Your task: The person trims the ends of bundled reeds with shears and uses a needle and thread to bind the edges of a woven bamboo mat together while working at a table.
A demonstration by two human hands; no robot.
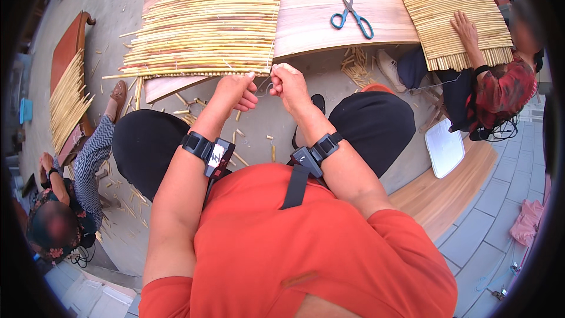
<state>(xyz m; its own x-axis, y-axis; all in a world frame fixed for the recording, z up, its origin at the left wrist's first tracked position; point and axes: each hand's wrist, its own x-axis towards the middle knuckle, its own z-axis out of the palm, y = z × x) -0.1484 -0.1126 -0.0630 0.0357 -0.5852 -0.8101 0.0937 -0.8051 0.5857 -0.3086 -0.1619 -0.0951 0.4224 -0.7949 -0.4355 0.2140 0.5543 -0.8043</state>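
Note:
A mat of yellow reed sticks (200, 20) lies on the light wooden table (309, 35), its near edge just above my hands. My left hand (234, 93) pinches that edge between thumb and forefinger, the other fingers loosely curled below. My right hand (287, 87) is closed at the mat's near right corner, with a thin pale cord (266, 88) at its fingers. Scissors with teal handles (352, 16) lie on the table to the right of the mat, blades pointing away from me.
A co-worker (494, 100) at right rests a hand on another reed mat (450, 6). Another co-worker (59, 218) sits at left beside a bench (72, 35) holding reeds. Loose stick pieces (353, 65) litter the floor. A wooden bench (456, 185) and white lid-like panel (444, 147) stand right.

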